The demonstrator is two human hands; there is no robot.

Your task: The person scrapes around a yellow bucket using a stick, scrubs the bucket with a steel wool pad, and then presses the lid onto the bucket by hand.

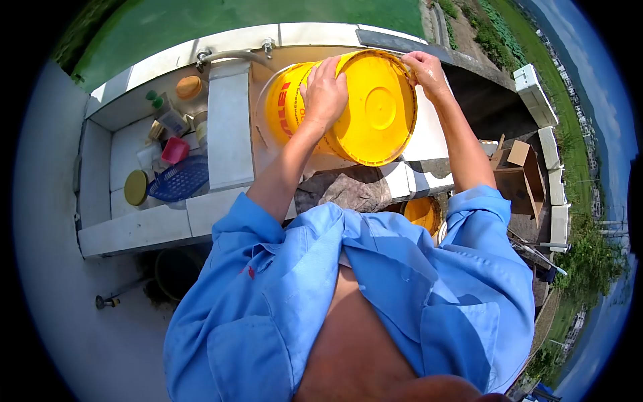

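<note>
A large yellow plastic bucket with red lettering lies tilted on the white tiled counter, its round end facing right. A thin pale handle loops round its left side. My left hand lies flat on top of the bucket's side, fingers stretched out and holding nothing. At the far upper edge of the round end, my right hand has its fingers pinched at the rim. Whether anything small is between those fingertips is too small to tell. Just below the bucket, a crumpled grey-brown cloth hangs over the counter's front edge.
Left of a tiled divider, a basin holds a blue basket, a pink container, a round yellowish lid and jars. Behind are two taps and a hose. A cardboard box stands at right.
</note>
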